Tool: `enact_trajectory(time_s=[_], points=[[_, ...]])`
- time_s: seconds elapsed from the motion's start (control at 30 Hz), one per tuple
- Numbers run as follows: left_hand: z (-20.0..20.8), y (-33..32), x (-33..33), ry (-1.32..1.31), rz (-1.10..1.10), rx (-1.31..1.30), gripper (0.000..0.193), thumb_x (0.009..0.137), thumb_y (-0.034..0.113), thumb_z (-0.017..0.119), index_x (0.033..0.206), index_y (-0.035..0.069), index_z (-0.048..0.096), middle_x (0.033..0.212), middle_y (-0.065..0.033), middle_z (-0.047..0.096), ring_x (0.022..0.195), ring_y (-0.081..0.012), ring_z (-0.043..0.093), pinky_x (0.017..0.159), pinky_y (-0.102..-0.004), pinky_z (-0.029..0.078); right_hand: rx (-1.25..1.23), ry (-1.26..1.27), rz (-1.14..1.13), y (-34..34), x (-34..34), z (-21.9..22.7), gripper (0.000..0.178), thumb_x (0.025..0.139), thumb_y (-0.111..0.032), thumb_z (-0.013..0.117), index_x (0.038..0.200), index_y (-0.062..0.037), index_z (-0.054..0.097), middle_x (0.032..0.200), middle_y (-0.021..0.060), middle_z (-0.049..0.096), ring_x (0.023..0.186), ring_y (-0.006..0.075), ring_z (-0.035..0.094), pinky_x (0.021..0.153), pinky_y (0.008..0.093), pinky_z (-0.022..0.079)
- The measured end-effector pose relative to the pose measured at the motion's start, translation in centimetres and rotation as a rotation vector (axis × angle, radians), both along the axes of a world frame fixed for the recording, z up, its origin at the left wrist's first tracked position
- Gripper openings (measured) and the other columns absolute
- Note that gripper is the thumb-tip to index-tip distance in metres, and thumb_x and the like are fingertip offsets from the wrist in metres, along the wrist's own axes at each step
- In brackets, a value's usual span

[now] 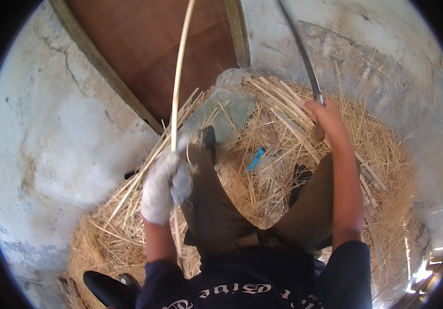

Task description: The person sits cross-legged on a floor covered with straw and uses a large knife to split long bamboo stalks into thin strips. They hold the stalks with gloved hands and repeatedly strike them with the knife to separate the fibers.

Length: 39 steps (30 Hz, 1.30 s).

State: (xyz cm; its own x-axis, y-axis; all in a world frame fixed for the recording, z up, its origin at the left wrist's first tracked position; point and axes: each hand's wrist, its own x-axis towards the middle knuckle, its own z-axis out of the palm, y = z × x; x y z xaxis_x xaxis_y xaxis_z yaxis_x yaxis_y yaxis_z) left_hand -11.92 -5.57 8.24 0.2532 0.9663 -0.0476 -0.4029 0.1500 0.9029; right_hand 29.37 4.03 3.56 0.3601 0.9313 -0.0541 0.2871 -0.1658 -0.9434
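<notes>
Pale strip (177,85) extends above and below clenched left grip (162,180); right grip (329,118) clasps knife (303,51)

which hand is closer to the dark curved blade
Right: the right hand grips the handle at the blade's base. The left hand is away to the left, holding a pale strip.

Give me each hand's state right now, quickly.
Left hand: gloved, closed around a pale strip.
Right hand: bare, closed around the handle of a long knife.
</notes>
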Motion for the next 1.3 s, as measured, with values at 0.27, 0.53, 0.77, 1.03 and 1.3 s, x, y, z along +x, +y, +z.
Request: enact_trajectory(time_s=[0.27,0.53,0.77,1.03,1.3], points=[[1.4,2.1,1.9,0.458,-0.051,0.133,0.063,0.103,0.013,0.051,0.162,0.007,0.031,0.08,-0.0026,0.064,0.053,-0.0097,0.053,0.045,-0.0221,0.049,0.032,0.689,0.155,-12.4,-7.0,-5.1,0.036,0.089,-0.014,0.07,0.115,0.0106,0.066,0.118,0.0226,0.072,0.114,0.0291,0.069,0.096,0.043,0.056],[3.0,17.4,0.8,0.147,-0.068,0.059,0.013,0.102,0.009,0.055,0.112,0.003,0.061,0.071,-0.0007,0.06,0.049,-0.0053,0.047,0.039,-0.0222,0.039,-0.289,0.864,0.094,-13.0,-5.0,-7.5,0.021,0.093,-0.014,0.067,0.103,0.0039,0.062,0.11,0.022,0.072,0.11,0.0303,0.071,0.096,0.0419,0.057],[1.3,23.0,0.1,0.019,-0.334,-0.087,0.049,0.105,0.052,0.049,0.092,0.007,0.062,0.063,0.0031,0.052,0.044,-0.0074,0.041,0.036,-0.0227,0.031,-0.217,0.875,0.052,-12.6,-5.0,-7.8,0.021,0.093,-0.015,0.069,0.104,0.0011,0.061,0.113,0.0231,0.072,0.109,0.0304,0.071,0.096,0.0421,0.059],[-2.0,17.8,0.5,0.311,-0.356,0.101,0.072,0.096,0.08,0.042,0.089,0.011,0.058,0.057,0.0035,0.042,0.043,-0.0105,0.037,0.041,-0.0266,0.033,-0.238,0.889,0.062,-13.0,-5.1,-7.8,0.024,0.094,-0.016,0.068,0.108,0.0018,0.062,0.105,0.0167,0.073,0.102,0.0254,0.072,0.092,0.04,0.059],[-3.3,15.8,5.5,0.803,-0.15,0.12,0.039,0.101,0.04,0.059,0.074,0.011,0.054,0.053,-0.002,0.05,0.04,-0.0125,0.045,0.038,-0.0296,0.036,-0.281,0.738,0.059,-12.8,-6.0,-7.5,0.036,0.092,-0.019,0.072,0.117,0.0048,0.064,0.103,0.0142,0.073,0.097,0.0209,0.071,0.086,0.0354,0.059]])
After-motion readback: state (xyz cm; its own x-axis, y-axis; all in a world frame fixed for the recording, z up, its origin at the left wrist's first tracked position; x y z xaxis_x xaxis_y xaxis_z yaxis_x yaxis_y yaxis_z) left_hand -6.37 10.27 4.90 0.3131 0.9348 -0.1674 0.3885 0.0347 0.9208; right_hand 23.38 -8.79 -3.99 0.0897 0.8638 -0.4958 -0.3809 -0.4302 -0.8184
